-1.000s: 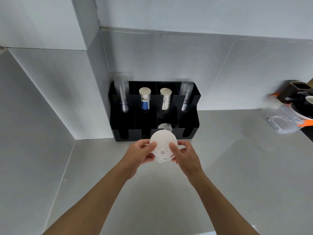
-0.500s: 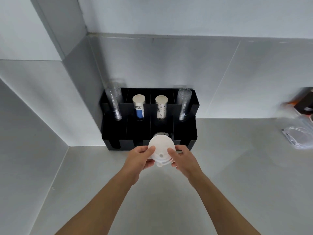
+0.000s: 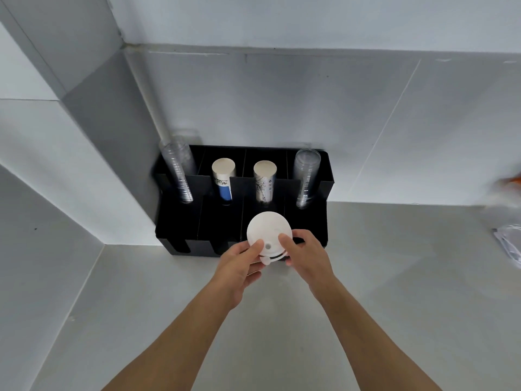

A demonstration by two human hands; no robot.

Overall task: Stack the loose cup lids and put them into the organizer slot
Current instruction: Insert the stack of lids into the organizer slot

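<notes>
A stack of white round cup lids (image 3: 266, 231) is held between both hands, right over the front row of the black organizer (image 3: 180, 227), above its third slot from the left. My left hand (image 3: 239, 265) pinches the stack's lower left edge. My right hand (image 3: 306, 256) grips its lower right edge. The top lid shows a small hole and a tab. The slot beneath the lids is hidden by them.
The organizer stands in the counter's back corner against the wall. Its rear row holds two stacks of clear cups (image 3: 306, 176) and two stacks of paper cups (image 3: 222, 176). A clear plastic bag (image 3: 510, 244) lies at the right edge. Grey counter (image 3: 394, 277) spreads in front.
Both hands have carried the lid stack forward, from in front of the organizer to over its front row. The view has swung left and tilted up.
</notes>
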